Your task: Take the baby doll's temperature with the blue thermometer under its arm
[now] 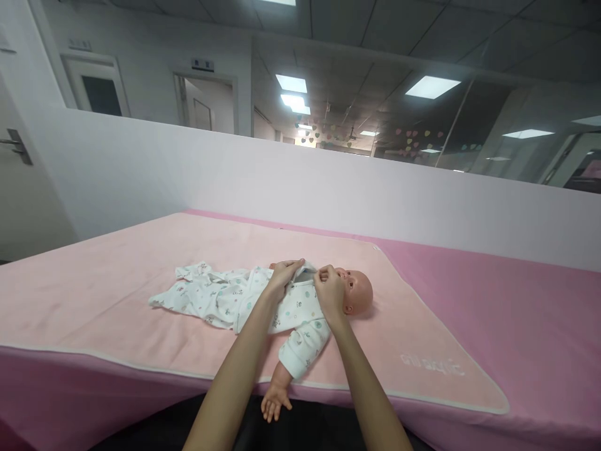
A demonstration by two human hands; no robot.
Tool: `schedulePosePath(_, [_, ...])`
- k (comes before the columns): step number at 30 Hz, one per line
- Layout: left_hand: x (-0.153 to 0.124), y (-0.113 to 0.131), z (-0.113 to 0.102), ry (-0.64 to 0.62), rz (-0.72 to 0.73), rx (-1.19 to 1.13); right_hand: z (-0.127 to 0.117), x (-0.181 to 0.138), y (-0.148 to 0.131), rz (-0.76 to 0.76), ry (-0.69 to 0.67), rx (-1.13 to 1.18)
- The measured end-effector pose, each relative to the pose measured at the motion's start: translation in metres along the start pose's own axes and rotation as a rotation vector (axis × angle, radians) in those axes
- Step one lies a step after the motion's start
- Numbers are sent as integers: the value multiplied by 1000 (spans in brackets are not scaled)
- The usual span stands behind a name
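A baby doll [359, 291] lies on its back, its head to the right and its legs to the left. It wears a white printed top [300, 305] and matching trousers [206, 299]. The front of the top gapes between my hands. My left hand [285, 275] has its fingers closed around the front edge of the top over the doll's middle. At the collar, just below the doll's chin, my right hand [328, 289] pinches the fabric, its fingertips partly hidden. The doll's near arm [278, 388] sticks out of its sleeve, with the hand over the table edge.
Beneath the doll spreads a peach blanket [422, 332] with a pale border, over a pink cloth [539, 351] covering the table. A low white wall [328, 188] topped by glass runs behind. At the far left stands a door with a handle [19, 147].
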State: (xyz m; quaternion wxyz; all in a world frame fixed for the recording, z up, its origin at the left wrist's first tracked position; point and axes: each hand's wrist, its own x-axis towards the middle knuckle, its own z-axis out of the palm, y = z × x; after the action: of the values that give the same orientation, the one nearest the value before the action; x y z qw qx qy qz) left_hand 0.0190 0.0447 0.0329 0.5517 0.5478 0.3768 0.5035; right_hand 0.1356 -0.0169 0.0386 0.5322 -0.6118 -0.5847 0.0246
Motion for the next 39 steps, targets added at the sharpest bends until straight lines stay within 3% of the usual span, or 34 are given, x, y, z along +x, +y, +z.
schedulePosePath(4, [-3, 7, -3, 35, 23, 291, 6, 10, 2, -46, -22, -78])
schedulePosePath(9, [23, 17, -22, 174, 124, 927, 3, 20, 4, -93, -52, -166])
schedulePosePath(12, [48, 11, -24, 48, 168, 1370, -3, 26, 5, -112, -120, -246])
schedulePosePath(15, [65, -2, -17, -9, 95, 1437, -9, 32, 4, -126, -218, -397])
schedulePosePath(18, [64, -11, -10, 66, 79, 1457, -11, 37, 4, -167, -329, -567])
schedulePosePath(23, [47, -8, -10, 250, 300, 1490, -5, 40, 2, -317, -474, -748])
schedulePosePath(29, [40, -8, -16, 59, 326, 1570, -9, 37, 6, -388, -511, -769])
schedulePosePath(35, [36, -11, -10, 69, 226, 1609, -8, 37, 9, -606, -521, -735])
schedulePosePath(39, [31, -12, -10, 67, 193, 1597, -8, 33, 6, -617, -554, -742])
